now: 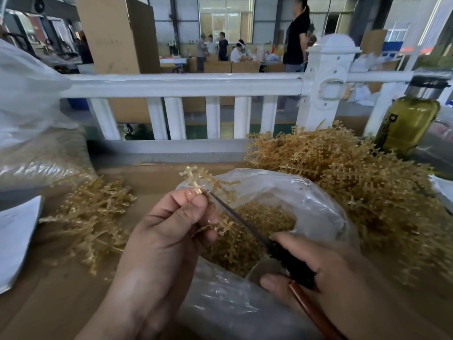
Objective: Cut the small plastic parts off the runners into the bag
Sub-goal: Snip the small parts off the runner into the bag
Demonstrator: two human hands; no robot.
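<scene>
- The left hand point(171, 231) pinches a tan runner point(203, 177) between thumb and curled fingers. The sprig's top stands just above the fingertips and a lower branch sticks out below the thumb.
- The right hand point(326, 271) is wrapped around the dark and reddish-brown handle of a knife point(240, 217). The thin blade slants up and left from this hand, and its tip touches the runner right at the left hand's pinch.
- Directly under and behind both grips lies an open clear bag point(318, 212). Its mouth gapes toward the hands, with a layer of small tan parts point(245, 236) inside, below the blade.
- The bag's raised back wall stands just beyond the held runner, between it and the far edge of the work surface.
- Right of the knife hand, close against the bag, rises a large heap of runners point(343, 182) bristling with parts.
- Left of the pinching hand, a thinner, flatter pile of runners point(93, 217) lies on the brown cardboard surface point(49, 303). Whether these have been cut cannot be told.
- Further left sit a white sheet point(17, 236) and a big filled plastic sack point(31, 106).
- Beyond the hands a white railing point(183, 84) crosses the whole view.
- A yellow-green bottle point(407, 123) stands behind the large heap, far right of the knife hand.
- Past the railing, people point(296, 33) stand and sit among cardboard boxes, well apart from the work.
</scene>
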